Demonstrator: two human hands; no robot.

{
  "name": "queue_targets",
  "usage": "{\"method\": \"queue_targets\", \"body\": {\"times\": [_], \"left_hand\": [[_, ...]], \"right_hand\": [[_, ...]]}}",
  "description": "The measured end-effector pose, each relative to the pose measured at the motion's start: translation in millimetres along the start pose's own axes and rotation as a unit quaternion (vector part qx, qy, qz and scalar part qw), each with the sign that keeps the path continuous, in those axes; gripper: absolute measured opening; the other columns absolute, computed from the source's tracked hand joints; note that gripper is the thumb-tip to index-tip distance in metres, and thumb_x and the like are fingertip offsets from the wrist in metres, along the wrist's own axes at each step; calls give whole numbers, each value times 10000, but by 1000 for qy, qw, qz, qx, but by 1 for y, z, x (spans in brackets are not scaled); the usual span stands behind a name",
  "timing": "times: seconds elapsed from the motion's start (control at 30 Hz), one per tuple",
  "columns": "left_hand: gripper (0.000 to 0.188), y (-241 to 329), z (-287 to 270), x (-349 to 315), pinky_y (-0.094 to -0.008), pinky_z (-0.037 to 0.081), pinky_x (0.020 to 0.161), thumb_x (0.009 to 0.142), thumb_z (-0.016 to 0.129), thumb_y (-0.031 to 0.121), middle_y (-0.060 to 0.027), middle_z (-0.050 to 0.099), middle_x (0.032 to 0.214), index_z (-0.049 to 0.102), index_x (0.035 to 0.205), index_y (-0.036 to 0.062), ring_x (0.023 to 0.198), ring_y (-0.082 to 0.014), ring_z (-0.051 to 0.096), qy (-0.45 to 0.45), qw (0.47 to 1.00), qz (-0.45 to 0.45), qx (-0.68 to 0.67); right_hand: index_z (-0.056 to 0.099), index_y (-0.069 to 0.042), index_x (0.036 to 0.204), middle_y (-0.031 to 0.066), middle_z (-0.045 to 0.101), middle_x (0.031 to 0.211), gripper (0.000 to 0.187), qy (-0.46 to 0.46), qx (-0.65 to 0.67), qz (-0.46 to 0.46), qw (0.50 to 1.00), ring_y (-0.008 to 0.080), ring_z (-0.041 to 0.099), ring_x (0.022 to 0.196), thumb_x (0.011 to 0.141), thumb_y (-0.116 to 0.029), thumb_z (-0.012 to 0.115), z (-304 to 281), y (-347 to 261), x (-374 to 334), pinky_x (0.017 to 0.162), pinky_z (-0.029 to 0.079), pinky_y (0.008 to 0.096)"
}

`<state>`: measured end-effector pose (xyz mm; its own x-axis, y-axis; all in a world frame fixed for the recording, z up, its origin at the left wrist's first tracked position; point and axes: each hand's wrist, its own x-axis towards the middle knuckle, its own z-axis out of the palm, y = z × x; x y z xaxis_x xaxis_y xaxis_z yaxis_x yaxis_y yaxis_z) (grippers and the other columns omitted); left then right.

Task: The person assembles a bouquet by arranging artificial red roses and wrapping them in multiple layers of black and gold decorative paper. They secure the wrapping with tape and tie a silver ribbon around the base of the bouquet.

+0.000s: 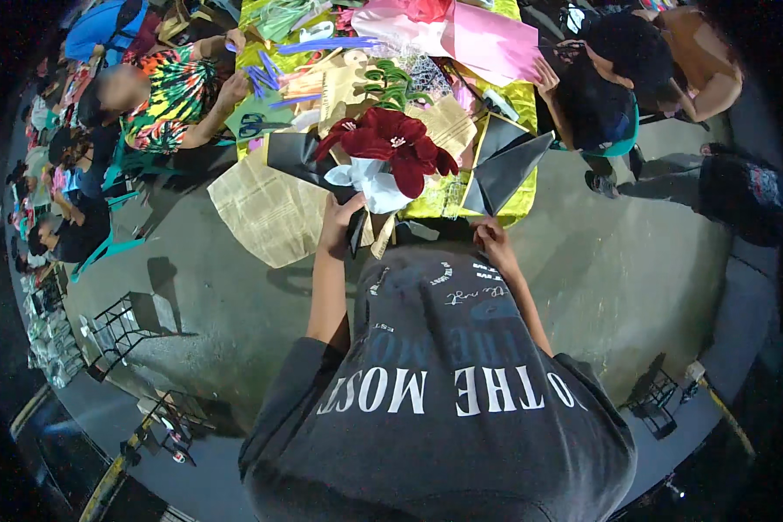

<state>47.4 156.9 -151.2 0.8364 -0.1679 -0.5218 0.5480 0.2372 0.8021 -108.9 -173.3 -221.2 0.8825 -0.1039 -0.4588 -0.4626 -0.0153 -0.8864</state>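
Note:
My left hand (344, 217) is closed around the lower part of a bouquet at the near edge of the table. The bouquet has dark red flowers (400, 143) with pale centres, white flowers (374, 184) below them and green looped stems (389, 84) behind. Black wrapping paper (297, 158) flanks it on the left, above a printed tan paper sheet (270, 209) that hangs past the table edge. Folded black paper (503, 165) rises on the right. Just under its lower corner, my right hand (491, 239) has its fingers curled together; what they hold is hidden.
The table has a yellow cover (520, 202) and bears pink paper (491, 39), purple strips (331, 43) and scissors (254, 126). A person in a multicoloured shirt (170, 96) sits at the left. Another in black (587, 96) sits at the right.

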Motion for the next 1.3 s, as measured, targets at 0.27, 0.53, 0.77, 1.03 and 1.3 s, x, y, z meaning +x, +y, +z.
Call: {"method": "queue_targets", "body": {"times": [0.27,0.53,0.77,1.03,1.3], "left_hand": [[567,-10,-1,9,-304,495,827,763,803,196,-63,654,1061,545,1231,7,927,-158,625,-21,1000,21,10],[434,-22,7,21,-274,486,789,765,807,202,-21,654,962,608,1113,37,858,-126,615,-14,999,-25,20],[415,-40,18,26,-313,483,893,819,747,160,-92,670,1072,597,1153,-37,966,-154,637,-48,999,4,19],[375,-39,33,24,-301,526,850,796,751,81,-96,701,1051,605,1112,-59,935,-153,674,-28,999,24,23],[330,-11,43,9,-295,513,851,797,780,122,-66,698,1039,651,1063,-25,927,-127,651,-29,999,15,29]], "right_hand": [[605,-2,1130,10,583,822,273,-50,99,66,992,105,524,752,994,-235,565,41,-55,-21,685,416,244],[357,26,1432,111,561,1301,646,-88,170,-10,982,197,523,1209,908,-155,688,84,-101,15,1034,398,324],[387,3,1401,81,543,1319,680,-92,183,-81,975,191,521,1197,848,-152,751,105,-122,40,1031,399,360],[511,-78,1290,6,614,1169,509,-9,222,-27,975,135,562,1086,846,-119,757,124,-155,39,952,420,330],[548,-47,1261,17,617,1149,495,39,246,-45,967,144,574,1052,821,-103,767,130,-150,42,938,438,322]]}}
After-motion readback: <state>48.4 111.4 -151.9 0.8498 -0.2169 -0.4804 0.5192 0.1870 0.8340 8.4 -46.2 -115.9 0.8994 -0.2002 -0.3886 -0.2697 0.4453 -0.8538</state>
